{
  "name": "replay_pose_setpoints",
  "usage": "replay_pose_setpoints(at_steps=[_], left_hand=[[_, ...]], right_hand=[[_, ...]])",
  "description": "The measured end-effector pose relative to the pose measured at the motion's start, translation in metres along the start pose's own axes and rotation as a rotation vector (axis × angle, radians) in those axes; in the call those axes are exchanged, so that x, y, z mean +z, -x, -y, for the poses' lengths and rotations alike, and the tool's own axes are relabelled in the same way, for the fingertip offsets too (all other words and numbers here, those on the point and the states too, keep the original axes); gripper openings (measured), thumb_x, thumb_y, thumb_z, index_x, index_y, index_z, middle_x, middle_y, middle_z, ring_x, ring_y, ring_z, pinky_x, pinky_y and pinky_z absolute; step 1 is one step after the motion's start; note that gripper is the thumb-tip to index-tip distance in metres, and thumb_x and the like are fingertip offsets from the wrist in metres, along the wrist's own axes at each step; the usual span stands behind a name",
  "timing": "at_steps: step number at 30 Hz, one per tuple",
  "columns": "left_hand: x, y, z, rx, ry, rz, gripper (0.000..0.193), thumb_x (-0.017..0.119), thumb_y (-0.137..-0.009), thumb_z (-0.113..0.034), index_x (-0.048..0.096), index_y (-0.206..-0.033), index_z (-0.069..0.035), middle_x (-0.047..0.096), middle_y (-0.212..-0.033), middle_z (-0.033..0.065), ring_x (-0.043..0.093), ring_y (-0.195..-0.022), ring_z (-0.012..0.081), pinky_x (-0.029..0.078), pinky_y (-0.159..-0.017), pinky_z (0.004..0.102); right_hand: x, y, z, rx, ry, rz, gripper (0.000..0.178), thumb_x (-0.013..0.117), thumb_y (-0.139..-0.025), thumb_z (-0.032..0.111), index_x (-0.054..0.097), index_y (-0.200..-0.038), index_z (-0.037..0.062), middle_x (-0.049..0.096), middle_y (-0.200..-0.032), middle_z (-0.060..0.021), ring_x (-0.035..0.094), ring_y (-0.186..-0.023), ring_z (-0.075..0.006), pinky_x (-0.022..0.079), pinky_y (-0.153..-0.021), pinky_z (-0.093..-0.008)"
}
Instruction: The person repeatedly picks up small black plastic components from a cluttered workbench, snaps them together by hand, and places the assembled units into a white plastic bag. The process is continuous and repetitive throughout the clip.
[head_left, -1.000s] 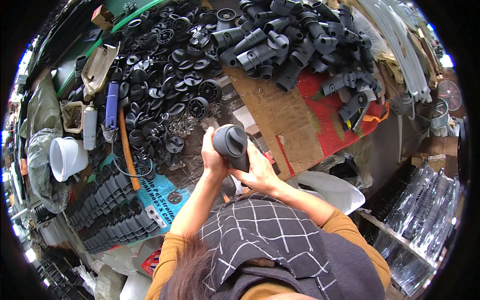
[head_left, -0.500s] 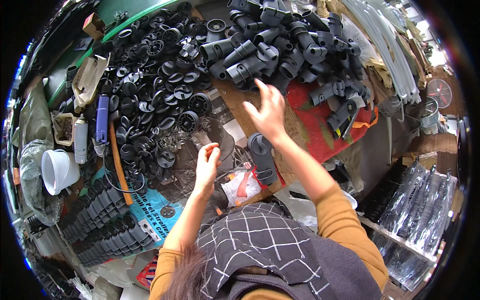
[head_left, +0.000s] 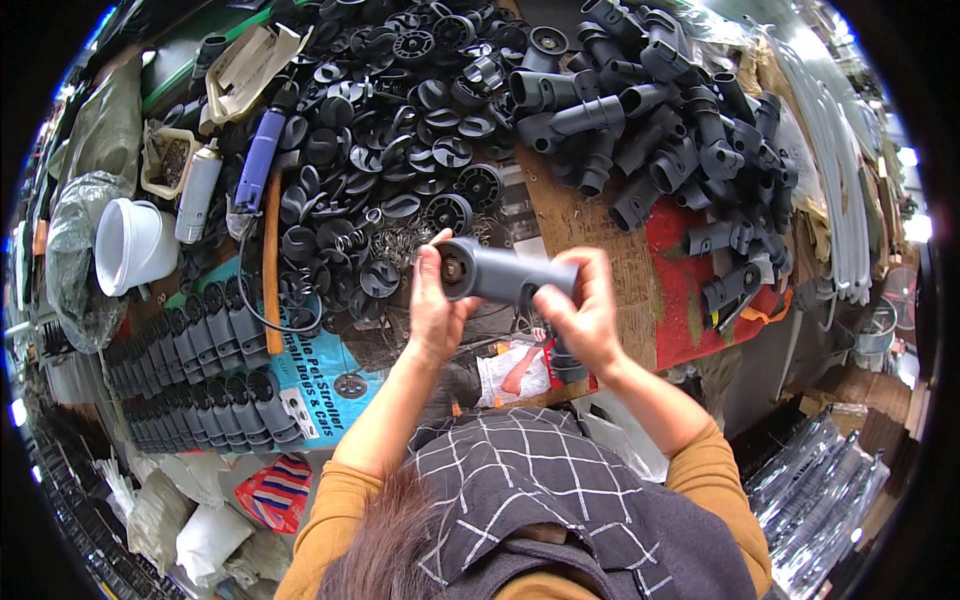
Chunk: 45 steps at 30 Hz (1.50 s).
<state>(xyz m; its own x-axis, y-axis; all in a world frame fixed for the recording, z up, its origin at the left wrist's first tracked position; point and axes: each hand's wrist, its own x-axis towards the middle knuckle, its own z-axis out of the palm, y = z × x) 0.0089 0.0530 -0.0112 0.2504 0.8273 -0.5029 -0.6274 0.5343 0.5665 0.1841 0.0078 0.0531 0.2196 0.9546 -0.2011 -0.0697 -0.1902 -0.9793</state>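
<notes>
Above the near edge of the bench, a dark grey plastic tube fitting (head_left: 510,274) lies nearly level between my hands, slightly blurred. My right hand (head_left: 590,318) wraps around its narrower right end, thumb on the near side. At the round left end, my left hand (head_left: 432,305) grips the rim with fingers and thumb; the round opening there shows a small metallic or brown piece inside. Just below my right hand, another similar fitting (head_left: 568,364) is partly covered. Beyond my left hand lie loose metal springs (head_left: 400,240) and a heap of black round plastic caps (head_left: 410,130).
More tube fittings (head_left: 650,130) are piled at the far right, beside a red cloth (head_left: 680,290). To the left are a purple power screwdriver (head_left: 262,160), an orange-handled hammer (head_left: 273,270), a spray can (head_left: 198,190) and a white bucket (head_left: 135,245). Fittings stand in rows (head_left: 215,410) at the near left.
My right hand has come back from the fitting pile with a tube fitting. My left hand has met it and now grips its round end. The view has shifted.
</notes>
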Motion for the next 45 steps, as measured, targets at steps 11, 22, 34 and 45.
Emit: replay_pose_setpoints(at_steps=[11, 22, 34, 45], left_hand=[[-0.051, 0.017, 0.026, 0.400, -1.372, 0.267, 0.031, 0.067, -0.085, -0.024, 0.068, -0.110, -0.007, 0.063, -0.106, 0.0135, 0.059, -0.100, 0.0288, 0.046, -0.088, 0.0368], [-0.033, 0.019, -0.026, 0.190, -0.459, 0.000, 0.030, 0.065, -0.091, -0.019, 0.061, -0.116, -0.004, 0.064, -0.101, 0.0018, 0.060, -0.089, 0.0084, 0.050, -0.080, 0.0248], [-0.024, 0.050, -0.015, -0.017, -0.570, 0.099, 0.016, 0.067, -0.089, -0.015, 0.067, -0.101, -0.004, 0.066, -0.088, -0.0012, 0.056, -0.074, 0.0042, 0.046, -0.067, 0.0206], [-0.051, 0.054, 0.016, 0.138, -1.219, -0.090, 0.022, 0.074, -0.079, -0.013, 0.060, -0.094, -0.003, 0.063, -0.082, 0.0021, 0.060, -0.078, 0.0106, 0.050, -0.071, 0.0262]], right_hand=[[0.087, -0.189, -0.063, -0.624, 1.304, -0.004, 0.020, 0.067, -0.077, 0.020, 0.064, -0.091, 0.0063, 0.061, -0.091, -0.0111, 0.058, -0.093, -0.0290, 0.045, -0.081, -0.0406], [0.048, -0.049, -0.038, 0.217, -0.282, 0.230, 0.026, 0.055, -0.093, 0.008, 0.057, -0.117, -0.0011, 0.063, -0.105, -0.0044, 0.060, -0.089, -0.0090, 0.051, -0.075, -0.0240], [0.030, 0.022, -0.047, 0.108, 0.032, 0.278, 0.024, 0.066, -0.089, 0.015, 0.064, -0.110, 0.0033, 0.065, -0.091, -0.0033, 0.060, -0.079, -0.0087, 0.049, -0.068, -0.0232], [0.028, 0.051, -0.091, 0.154, 0.596, 0.043, 0.029, 0.070, -0.082, 0.021, 0.053, -0.094, 0.0001, 0.060, -0.078, -0.0102, 0.060, -0.070, -0.0207, 0.046, -0.064, -0.0364]])
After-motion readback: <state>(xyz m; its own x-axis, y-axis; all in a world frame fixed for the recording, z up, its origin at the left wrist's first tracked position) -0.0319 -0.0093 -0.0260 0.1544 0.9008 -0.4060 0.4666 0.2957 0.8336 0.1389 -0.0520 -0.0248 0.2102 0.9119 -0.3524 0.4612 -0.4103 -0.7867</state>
